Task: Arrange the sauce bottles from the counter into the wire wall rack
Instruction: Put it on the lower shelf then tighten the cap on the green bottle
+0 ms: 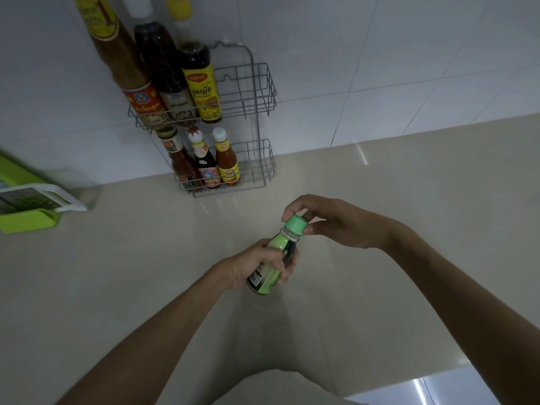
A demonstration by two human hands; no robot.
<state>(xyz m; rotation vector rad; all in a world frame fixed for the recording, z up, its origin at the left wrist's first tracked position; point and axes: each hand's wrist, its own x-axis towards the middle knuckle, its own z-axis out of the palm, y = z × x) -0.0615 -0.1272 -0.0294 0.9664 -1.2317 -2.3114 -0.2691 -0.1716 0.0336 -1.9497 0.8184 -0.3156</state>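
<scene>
The left hand (257, 266) wraps its grip closed around the body of a small green-labelled sauce bottle (270, 266), held tilted above the tabletop (117, 273). The right hand (336, 222) pinches the bottle's green cap (295, 225) between fingertips and thumb, below the wire wall rack (257, 92).

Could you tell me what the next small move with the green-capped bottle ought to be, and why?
Probably lift the green-capped bottle toward the open right side of the wire rack. The left hand grips its body and the right hand pinches its green cap above the counter, while both tiers hold three bottles at the left and look free at the right.
</scene>
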